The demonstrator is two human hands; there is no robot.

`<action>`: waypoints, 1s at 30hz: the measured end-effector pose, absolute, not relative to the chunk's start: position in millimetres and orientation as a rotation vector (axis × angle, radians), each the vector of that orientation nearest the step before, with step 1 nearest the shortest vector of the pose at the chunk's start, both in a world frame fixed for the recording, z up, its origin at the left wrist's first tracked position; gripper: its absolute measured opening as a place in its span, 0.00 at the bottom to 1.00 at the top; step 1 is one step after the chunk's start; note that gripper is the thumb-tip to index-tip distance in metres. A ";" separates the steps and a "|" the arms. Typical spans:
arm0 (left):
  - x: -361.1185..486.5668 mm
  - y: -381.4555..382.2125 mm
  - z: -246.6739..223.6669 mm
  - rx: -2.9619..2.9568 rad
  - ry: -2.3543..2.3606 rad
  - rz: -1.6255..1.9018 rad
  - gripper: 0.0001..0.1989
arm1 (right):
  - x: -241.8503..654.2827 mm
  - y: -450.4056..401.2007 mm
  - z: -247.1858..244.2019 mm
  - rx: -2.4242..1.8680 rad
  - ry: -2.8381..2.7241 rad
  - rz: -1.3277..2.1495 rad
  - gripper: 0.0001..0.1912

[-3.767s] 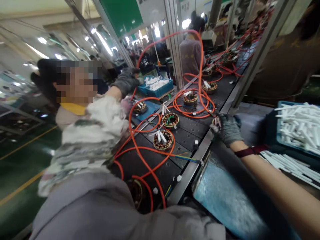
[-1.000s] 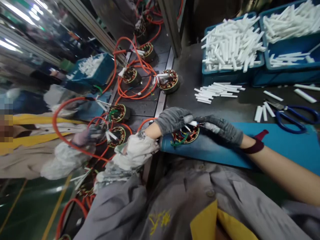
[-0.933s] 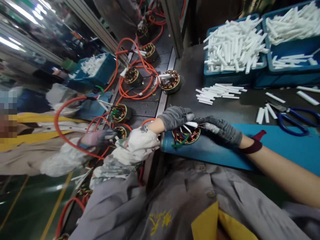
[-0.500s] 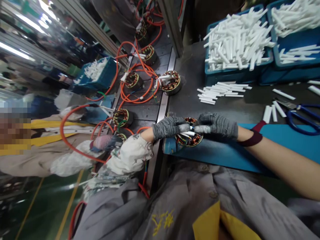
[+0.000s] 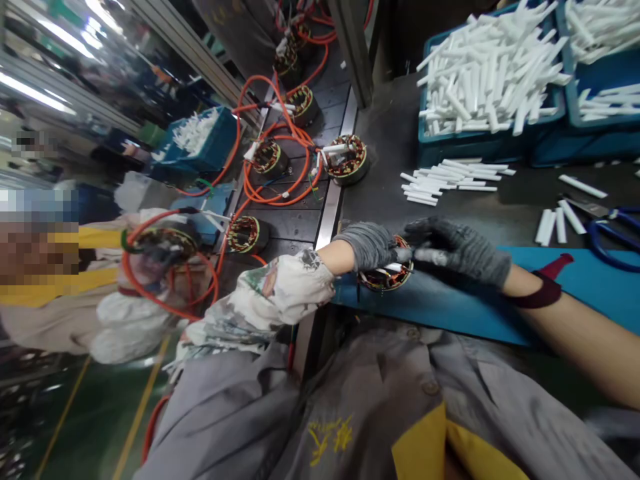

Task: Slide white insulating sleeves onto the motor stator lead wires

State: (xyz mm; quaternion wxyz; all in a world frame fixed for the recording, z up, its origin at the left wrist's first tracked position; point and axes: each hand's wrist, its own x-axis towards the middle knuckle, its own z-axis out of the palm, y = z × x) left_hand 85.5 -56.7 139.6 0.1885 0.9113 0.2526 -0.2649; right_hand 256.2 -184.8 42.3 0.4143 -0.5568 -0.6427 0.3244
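A round motor stator (image 5: 387, 280) with copper windings rests at the near edge of the bench, on the blue mat. My left hand (image 5: 373, 247), in a grey knit glove, is over its far left side, fingertips pinched on a thin wire lead at the rim. A white sleeve (image 5: 394, 267) lies across the windings below those fingers. My right hand (image 5: 457, 253), gloved the same way, is just right of the stator. Its thumb points at the left fingertips, and its forefinger is lifted apart from the thumb. The fingers partly hide the wire ends.
White sleeves lie loose (image 5: 455, 180) on the bench and fill a blue bin (image 5: 425, 143) behind. Blue-handled scissors (image 5: 613, 230) are at the right. Another stator (image 5: 345, 160) stands by the metal rail (image 5: 330, 213); more, with orange cables (image 5: 287, 193), sit beyond. A co-worker's sleeve (image 5: 133, 327) is at the left.
My left hand has moved right over the stator, its wrist now bent more. My right hand has shifted slightly right, its forefinger raised. At left, the co-worker's arm has drawn back by a stator.
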 end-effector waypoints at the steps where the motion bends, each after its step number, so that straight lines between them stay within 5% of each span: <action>1: 85.5 -57.4 138.8 2.566 0.710 -0.722 0.23 | 258.1 -193.5 44.4 -1.434 -1.580 0.775 0.24; 4: 74.5 -48.6 132.9 2.392 0.659 -0.630 0.21 | 249.9 -219.4 50.5 -1.494 -1.569 0.645 0.16; 10: 53.4 -35.9 112.3 2.240 0.782 -0.263 0.14 | 208.7 -222.8 44.6 -1.390 -1.652 0.593 0.20; 14: 44.4 -50.8 113.2 2.504 0.743 0.036 0.14 | 210.0 -205.3 41.9 -1.372 -1.489 0.901 0.21; 19: 27.4 -55.5 111.4 2.713 0.252 -0.077 0.17 | 227.6 -199.4 47.5 -1.218 -1.408 1.271 0.24; 30: 17.4 -59.0 100.7 2.224 0.409 0.115 0.20 | 241.1 -169.2 62.5 -1.191 -1.291 1.620 0.23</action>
